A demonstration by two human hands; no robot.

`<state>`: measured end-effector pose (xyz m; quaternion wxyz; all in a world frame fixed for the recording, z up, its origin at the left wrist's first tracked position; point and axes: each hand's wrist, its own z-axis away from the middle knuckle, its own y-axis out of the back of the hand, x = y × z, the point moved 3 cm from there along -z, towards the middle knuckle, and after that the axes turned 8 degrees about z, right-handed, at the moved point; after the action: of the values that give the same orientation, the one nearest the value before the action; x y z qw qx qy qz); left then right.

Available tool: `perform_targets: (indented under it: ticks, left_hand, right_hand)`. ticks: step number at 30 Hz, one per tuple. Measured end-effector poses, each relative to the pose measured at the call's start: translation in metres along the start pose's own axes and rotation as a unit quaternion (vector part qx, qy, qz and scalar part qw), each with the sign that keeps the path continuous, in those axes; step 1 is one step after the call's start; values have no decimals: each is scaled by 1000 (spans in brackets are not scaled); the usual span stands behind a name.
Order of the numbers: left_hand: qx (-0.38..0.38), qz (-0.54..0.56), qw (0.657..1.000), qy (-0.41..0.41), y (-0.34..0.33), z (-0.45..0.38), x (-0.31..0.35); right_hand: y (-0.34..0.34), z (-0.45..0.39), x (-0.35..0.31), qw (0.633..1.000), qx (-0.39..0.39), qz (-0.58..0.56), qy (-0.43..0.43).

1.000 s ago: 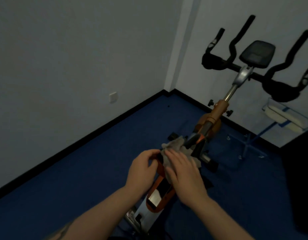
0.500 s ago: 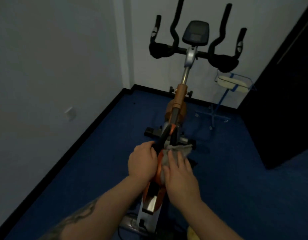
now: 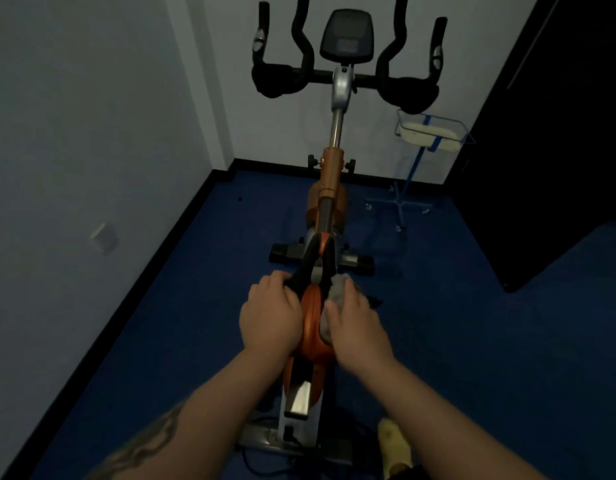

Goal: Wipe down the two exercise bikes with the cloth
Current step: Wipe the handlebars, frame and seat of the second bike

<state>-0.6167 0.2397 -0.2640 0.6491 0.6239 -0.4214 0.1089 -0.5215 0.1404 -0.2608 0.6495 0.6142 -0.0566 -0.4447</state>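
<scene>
A crumpled grey cloth (image 3: 336, 295) was pressed against the right side of the orange-and-black exercise bike's frame (image 3: 313, 320) by the right hand (image 3: 355, 328), fingers lying nearly flat over it. The left hand (image 3: 269, 315) was curled over the frame's left side, gripping it. Black handlebars (image 3: 346, 76) and a dark console (image 3: 346, 36) stood ahead. A blue carpet (image 3: 473, 341) lay beneath; a wheeled blue stand (image 3: 408, 181) was seen near the wall.
</scene>
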Motion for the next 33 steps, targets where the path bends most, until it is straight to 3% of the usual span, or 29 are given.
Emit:
perform_targets:
  ticks: [4, 7, 9, 14, 16, 21, 28, 30, 33]
  left_hand:
    - [-68, -34, 997, 9, 1, -13, 3]
    - [-76, -1, 997, 28, 1, -23, 1]
    - [-60, -12, 998, 23, -1, -23, 2]
    - [-83, -17, 995, 60, -6, -28, -4]
    - [-78, -13, 994, 69, -6, -29, -6]
    - [-37, 0, 997, 74, -7, -27, -9]
    - [-13, 28, 995, 95, -3, -24, -7]
    - [0, 33, 995, 98, -1, -22, -6]
    - [28, 18, 994, 105, 0, -22, -6]
  right_hand:
    - [6, -17, -2, 999, -37, -8, -26]
    - [-9, 22, -5, 994, 15, 101, 47]
    - [-10, 20, -4, 989, 10, 132, 71]
    - [10, -57, -18, 996, -69, 47, -23]
    - [10, -66, -17, 997, -56, -8, -49]
    - [-8, -31, -4, 997, 24, 54, 58]
    - [6, -130, -26, 1000, -6, -9, 10]
    - [7, -127, -20, 994, 9, 51, 98]
    - [-1, -104, -11, 935, 51, 126, 329]
